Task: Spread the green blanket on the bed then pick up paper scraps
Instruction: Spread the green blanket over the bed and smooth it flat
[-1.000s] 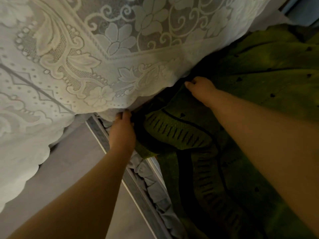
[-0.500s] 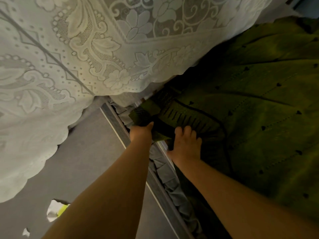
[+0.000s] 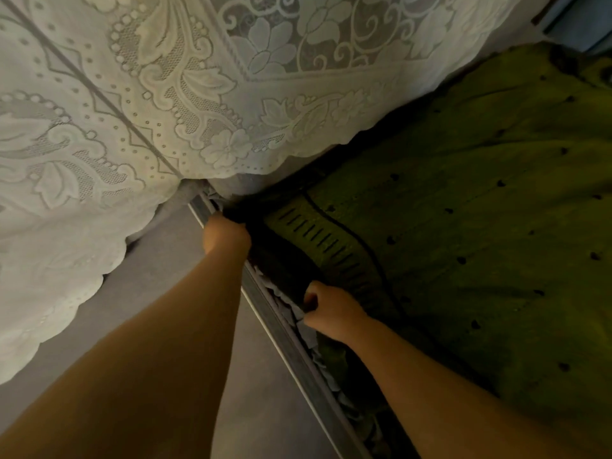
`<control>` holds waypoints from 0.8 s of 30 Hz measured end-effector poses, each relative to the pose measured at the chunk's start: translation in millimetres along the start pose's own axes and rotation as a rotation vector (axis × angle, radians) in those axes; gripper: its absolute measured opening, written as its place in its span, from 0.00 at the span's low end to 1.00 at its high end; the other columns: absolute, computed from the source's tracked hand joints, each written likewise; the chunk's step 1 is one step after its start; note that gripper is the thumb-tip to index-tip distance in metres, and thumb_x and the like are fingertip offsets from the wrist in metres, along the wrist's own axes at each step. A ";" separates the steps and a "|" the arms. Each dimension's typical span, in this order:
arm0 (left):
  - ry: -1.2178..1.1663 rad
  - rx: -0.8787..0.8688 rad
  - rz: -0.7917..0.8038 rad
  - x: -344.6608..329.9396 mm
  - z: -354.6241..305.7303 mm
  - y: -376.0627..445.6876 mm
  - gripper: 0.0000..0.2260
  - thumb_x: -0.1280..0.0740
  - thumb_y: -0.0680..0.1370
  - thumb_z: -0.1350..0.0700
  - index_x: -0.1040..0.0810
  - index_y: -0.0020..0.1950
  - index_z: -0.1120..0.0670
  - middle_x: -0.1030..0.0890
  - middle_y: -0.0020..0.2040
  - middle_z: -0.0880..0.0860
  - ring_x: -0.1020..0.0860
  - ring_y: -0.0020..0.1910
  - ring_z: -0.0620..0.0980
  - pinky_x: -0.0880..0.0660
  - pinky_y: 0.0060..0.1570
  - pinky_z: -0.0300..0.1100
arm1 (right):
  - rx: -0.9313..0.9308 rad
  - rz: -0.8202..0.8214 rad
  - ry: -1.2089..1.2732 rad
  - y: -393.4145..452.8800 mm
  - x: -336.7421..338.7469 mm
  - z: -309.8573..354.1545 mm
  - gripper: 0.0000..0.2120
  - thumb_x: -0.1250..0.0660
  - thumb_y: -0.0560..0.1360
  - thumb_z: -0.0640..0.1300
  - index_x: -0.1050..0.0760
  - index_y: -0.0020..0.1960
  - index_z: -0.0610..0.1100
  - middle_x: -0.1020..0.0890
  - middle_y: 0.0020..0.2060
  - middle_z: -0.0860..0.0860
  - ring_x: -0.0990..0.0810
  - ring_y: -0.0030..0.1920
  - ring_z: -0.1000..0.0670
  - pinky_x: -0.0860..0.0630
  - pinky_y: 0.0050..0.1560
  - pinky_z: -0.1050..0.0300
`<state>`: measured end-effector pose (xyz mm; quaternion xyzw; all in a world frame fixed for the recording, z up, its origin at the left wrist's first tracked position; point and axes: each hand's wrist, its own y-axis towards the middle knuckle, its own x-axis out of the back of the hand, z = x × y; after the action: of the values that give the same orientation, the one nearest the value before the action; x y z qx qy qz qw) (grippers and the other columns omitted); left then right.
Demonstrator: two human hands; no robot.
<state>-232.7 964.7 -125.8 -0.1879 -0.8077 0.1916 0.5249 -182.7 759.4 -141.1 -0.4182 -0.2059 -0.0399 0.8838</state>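
- Head view: the green blanket (image 3: 463,210) is spread on the bed, at the right.
- Its near-left edge is gripped by the left hand (image 3: 227,234) and the right hand (image 3: 331,311), somewhat apart.
- It is judged soft and limp; the hem is best held.

The green blanket (image 3: 480,226) is olive with small dark dots, a dark curved line and a band of short dark dashes. The lace curtain (image 3: 165,94) is cream-white with flowers and scrolls. The floor (image 3: 172,266) looks grey.
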 end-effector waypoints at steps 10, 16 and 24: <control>0.265 -0.367 -0.494 -56.1 -50.5 -64.6 0.10 0.38 0.76 0.62 0.29 0.57 0.57 0.26 0.55 0.61 0.27 0.54 0.62 0.30 0.52 0.54 | -0.121 -0.202 0.316 12.5 65.7 -24.0 0.09 0.40 0.79 0.45 0.25 0.43 0.53 0.19 0.48 0.48 0.19 0.52 0.45 0.22 0.55 0.49; 0.474 -0.809 0.133 -120.4 -128.3 -86.6 0.21 0.36 0.79 0.51 0.35 0.71 0.49 0.33 0.68 0.55 0.34 0.67 0.55 0.32 0.64 0.48 | -0.207 -0.632 0.203 20.9 196.3 -88.4 0.10 0.40 0.78 0.40 0.22 0.54 0.48 0.18 0.53 0.48 0.20 0.51 0.47 0.28 0.44 0.60; 0.755 -1.016 0.310 -178.4 -222.9 -63.0 0.32 0.41 0.80 0.42 0.54 0.79 0.42 0.58 0.80 0.54 0.56 0.78 0.58 0.51 0.76 0.58 | -0.333 -1.061 -0.073 20.7 345.7 -174.1 0.12 0.40 0.78 0.42 0.24 0.59 0.46 0.25 0.61 0.43 0.27 0.61 0.41 0.28 0.57 0.52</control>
<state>33.4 845.8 -148.6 -0.5813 -0.5213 -0.2197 0.5848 195.2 676.4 -117.2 -0.3924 -0.4096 -0.4968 0.6569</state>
